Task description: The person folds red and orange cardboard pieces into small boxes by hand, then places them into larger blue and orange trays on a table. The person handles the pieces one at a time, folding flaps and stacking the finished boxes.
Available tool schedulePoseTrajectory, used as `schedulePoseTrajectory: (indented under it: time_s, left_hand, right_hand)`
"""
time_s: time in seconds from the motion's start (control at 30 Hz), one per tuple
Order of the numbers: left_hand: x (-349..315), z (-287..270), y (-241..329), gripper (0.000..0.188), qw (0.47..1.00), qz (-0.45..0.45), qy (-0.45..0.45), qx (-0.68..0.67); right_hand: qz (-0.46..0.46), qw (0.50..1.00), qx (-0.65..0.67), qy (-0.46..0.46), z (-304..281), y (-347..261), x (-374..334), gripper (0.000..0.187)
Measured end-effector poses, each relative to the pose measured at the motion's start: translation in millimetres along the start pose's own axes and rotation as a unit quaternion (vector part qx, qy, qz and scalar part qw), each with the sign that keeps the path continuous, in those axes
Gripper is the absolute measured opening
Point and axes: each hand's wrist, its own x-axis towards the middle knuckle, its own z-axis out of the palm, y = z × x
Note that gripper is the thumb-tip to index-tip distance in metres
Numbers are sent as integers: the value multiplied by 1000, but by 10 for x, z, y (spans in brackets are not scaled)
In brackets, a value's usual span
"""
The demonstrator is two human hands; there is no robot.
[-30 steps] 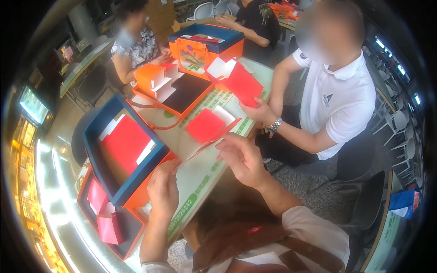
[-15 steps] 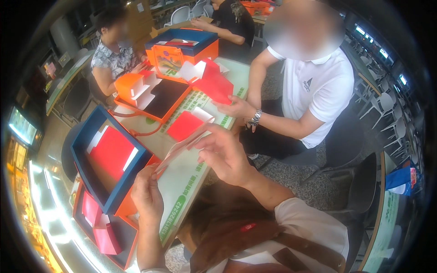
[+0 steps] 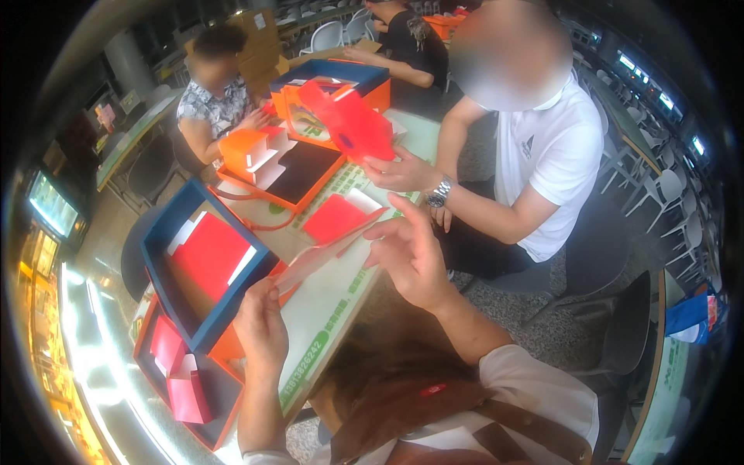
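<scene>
A flat, pale pinkish piece of folded card [image 3: 329, 252] is held up over the table, seen nearly edge-on. My left hand [image 3: 262, 322] pinches its near-left end. At the far-right end, my right hand [image 3: 415, 260] has its fingers apart, the index finger raised and the lower fingertips close beside the card; whether they touch it is unclear. Just beyond lies a small red carton [image 3: 329, 218] with a white flap, on the table [image 3: 353, 267]. Left of my left hand stands a blue-rimmed orange box [image 3: 174, 298] with a red carton [image 3: 208, 252] inside.
An orange tray [image 3: 143, 364] with pink cartons [image 3: 188, 391] sits at the near left. Farther back are an orange carton [image 3: 246, 151] in a dark-lined tray [image 3: 310, 164] and another blue-and-orange box [image 3: 376, 85]. Across the table, a person in white [image 3: 535, 155] holds a red carton [image 3: 349, 120].
My right hand's fingers have spread and the index has lifted near the card's end. The person in white has raised and tilted the red carton. The whole view has shifted slightly.
</scene>
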Motion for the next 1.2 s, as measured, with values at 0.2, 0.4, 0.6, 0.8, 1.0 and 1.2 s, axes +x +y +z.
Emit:
schedulePoseTrajectory:
  time_s: [0.2,0.4,0.6,0.8,1.0,1.2]
  left_hand:
    - [30,20,69,9,998,-31,17,-53]
    - [-34,8,43,11,981,-131,38,-140]
    - [73,8,45,18,936,-212,-16,-282]
    - [56,-24,70,20,934,-216,-17,-283]
    - [60,-10,56,13,970,-155,-25,-184]
    - [63,-60,60,11,995,-74,13,-61]
  right_hand:
    - [23,999,-36,-26,-92,38,-16,44]
    - [31,999,-32,7,-82,-2,84,40]
    - [-44,997,-57,22,-191,-123,250,30]
    - [-190,942,-275,-21,-199,-117,425,28]
    - [-171,916,-355,-77,-4,-233,518,29]
    - [-182,888,-409,-107,75,-205,540,26]
